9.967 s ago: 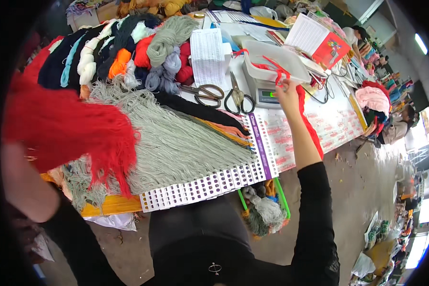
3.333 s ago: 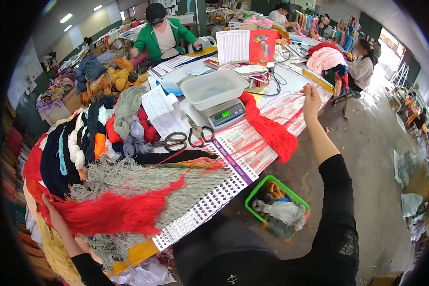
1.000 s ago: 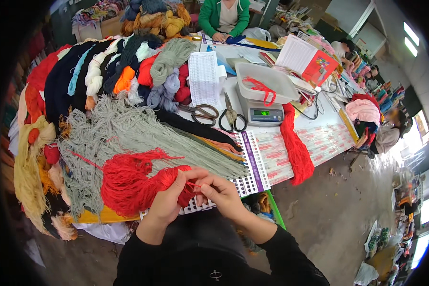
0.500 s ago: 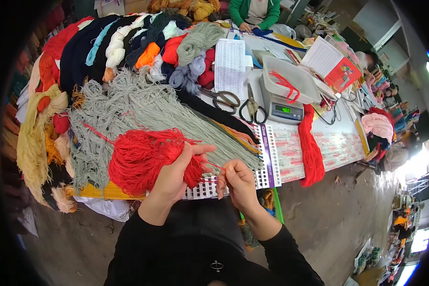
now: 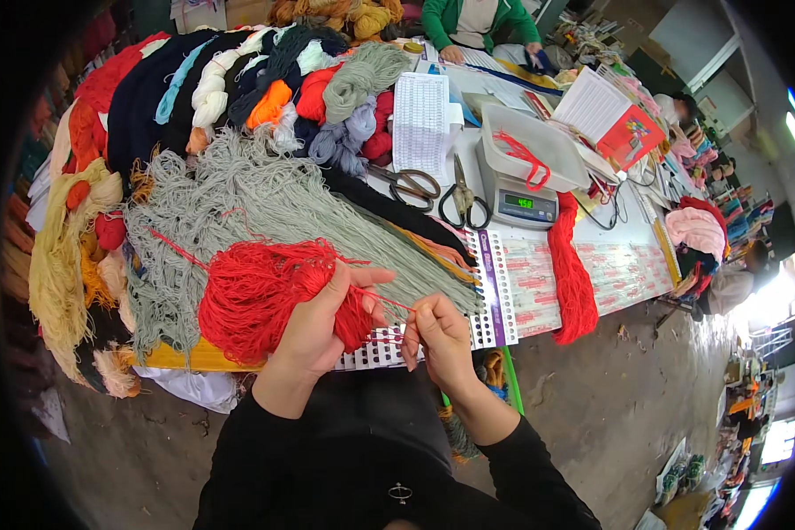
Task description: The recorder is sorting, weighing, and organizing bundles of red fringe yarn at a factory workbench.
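Red strands (image 5: 528,156) already in the far tray (image 5: 571,166), but near bundle (image 5: 252,300) looks unfinished: left hand (image 5: 322,320) half-curled round it, right hand (image 5: 442,341) pinching a strand (image 5: 389,301), I think.

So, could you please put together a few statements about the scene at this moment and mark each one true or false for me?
1. The left grip holds a bunch of red yarn. True.
2. The right grip is empty. False: it pinches a thin red strand.
3. The plastic tray on the scale has red strands in it. True.
4. Only one pair of scissors is in view. False: two pairs of scissors lie side by side, left of the scale.
5. A long red skein lies beside the scale. True.
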The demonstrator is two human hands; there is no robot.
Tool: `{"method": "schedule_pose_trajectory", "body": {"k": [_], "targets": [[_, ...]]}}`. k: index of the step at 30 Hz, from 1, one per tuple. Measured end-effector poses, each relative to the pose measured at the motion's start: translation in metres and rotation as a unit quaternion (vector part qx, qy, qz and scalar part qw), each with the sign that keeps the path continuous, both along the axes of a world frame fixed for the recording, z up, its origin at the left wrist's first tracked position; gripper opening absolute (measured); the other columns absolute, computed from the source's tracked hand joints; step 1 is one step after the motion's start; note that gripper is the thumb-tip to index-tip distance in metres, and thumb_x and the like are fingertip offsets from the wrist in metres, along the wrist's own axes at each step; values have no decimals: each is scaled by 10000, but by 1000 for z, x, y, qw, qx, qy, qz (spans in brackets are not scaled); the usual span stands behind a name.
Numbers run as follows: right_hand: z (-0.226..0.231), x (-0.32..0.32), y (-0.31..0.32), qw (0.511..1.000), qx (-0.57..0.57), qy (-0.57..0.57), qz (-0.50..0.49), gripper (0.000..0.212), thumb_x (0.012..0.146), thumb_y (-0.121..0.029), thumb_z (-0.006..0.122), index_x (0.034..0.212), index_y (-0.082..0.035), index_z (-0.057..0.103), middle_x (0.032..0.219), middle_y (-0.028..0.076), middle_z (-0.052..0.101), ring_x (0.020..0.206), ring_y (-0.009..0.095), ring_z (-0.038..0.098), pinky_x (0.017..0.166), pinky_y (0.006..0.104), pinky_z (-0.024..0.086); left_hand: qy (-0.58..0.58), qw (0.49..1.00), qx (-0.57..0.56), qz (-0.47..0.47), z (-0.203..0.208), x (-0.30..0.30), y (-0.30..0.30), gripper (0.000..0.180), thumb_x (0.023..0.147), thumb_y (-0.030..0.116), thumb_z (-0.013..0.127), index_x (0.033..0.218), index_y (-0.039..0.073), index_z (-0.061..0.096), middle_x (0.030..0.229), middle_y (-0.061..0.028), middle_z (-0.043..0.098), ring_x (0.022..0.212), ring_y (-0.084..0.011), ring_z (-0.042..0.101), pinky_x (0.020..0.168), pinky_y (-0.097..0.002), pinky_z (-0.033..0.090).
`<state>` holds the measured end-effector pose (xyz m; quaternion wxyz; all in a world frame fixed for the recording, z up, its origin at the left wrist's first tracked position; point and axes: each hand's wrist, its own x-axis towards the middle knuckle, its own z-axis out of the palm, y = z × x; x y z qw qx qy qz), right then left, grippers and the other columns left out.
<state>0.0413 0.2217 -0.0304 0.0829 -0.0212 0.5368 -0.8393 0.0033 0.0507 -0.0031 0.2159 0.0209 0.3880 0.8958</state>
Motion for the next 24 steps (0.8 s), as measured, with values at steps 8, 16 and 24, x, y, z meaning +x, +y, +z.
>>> {"method": "schedule_pose_trajectory", "body": {"k": [8,16,24], "targets": [[31,-23,19,994,91,64,6,152,938,-158,488,890,-21,535,800,80,606,587,129,588,535,226,458,-92,987,-36,-125,-5,-13,-37,663,930,556,271,820,-3,609,509,40,332,395,-48,236,373,-194,206],[181,-190,106,958,29,226,-174,304,969,-212,383,900,28,555,899,155,642,724,135,605,697,223,505,-240,886,-107,382,-70,-30,-190,427,880,483,528,604,223,331,512,98,234,371,-21,136,318,-200,74],[333,-295,310,820,223,368,-379,251,868,-171,598,974,56,577,1003,117,630,935,187,609,811,266,504,-115,908,206,348,-122,-29,-262,286,937,337,480,752,119,471,557,66,291,400,-35,199,323,-182,137]]}}
